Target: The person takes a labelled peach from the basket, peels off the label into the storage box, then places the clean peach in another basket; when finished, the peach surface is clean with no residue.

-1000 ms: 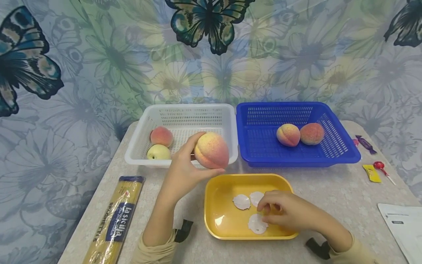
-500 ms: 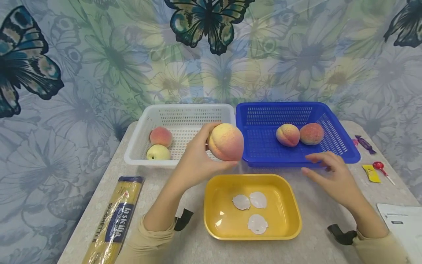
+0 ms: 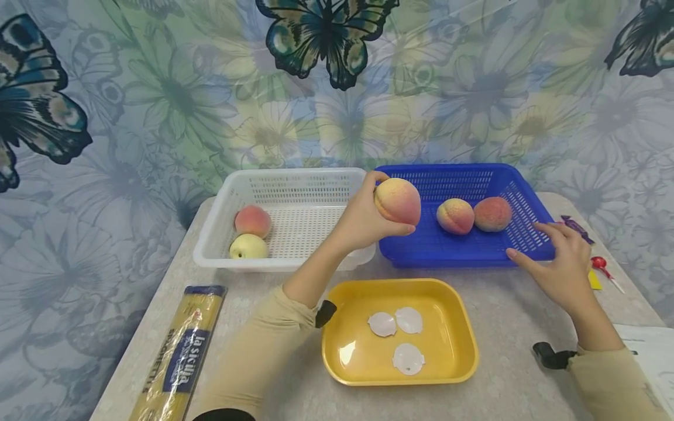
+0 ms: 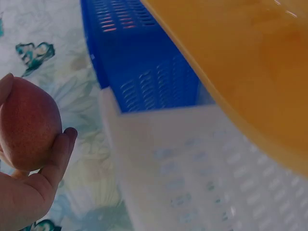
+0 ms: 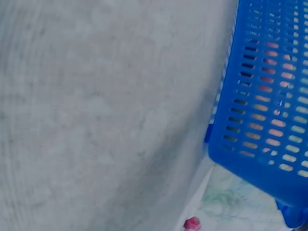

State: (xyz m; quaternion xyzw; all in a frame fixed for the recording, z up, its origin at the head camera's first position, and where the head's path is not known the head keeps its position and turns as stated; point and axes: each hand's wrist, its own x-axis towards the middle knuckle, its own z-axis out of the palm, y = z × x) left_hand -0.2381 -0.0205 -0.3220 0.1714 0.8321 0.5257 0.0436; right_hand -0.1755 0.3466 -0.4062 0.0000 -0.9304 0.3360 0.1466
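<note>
Over the table [image 3: 516, 292], a peach [image 3: 397, 200] was gripped by the left hand [image 3: 368, 219] above the blue basket [image 3: 474, 248], while the right hand [image 3: 560, 266] was held open.

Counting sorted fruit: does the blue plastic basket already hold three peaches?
No: the blue plastic basket holds two peaches; the left hand holds a third peach above it.

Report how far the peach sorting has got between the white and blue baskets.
Done: two peaches lie in the blue basket, and three white stickers sit in the yellow tray. In hand: the left hand holds a peach over the blue basket's left edge, while the right hand reaches toward its right rim. Left: two fruits in the white basket.
</note>
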